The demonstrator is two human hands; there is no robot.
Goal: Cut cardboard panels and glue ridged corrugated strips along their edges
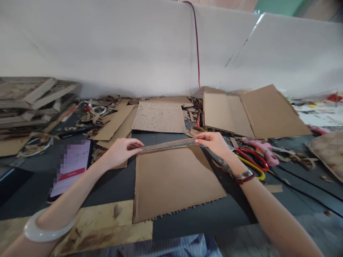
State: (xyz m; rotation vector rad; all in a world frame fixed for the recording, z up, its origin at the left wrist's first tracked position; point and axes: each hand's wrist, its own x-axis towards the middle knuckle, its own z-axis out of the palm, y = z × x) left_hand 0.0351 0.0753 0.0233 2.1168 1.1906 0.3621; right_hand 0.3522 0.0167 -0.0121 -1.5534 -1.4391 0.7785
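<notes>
Mid-frame, left hand (pixel 122 152) and right hand (pixel 214 143) pinch a narrow brown corrugated-cardboard strip (pixel 168 144) by its ends, likely keeping it straight.

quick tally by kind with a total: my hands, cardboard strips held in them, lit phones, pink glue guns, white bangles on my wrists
Hands: 2 (left hand, right hand)
Held strips: 1 (ribbed cardboard strip)
Lit phones: 1 (phone)
Pink glue guns: 1 (glue gun)
White bangles: 1 (bangle)
Total: 6
</notes>
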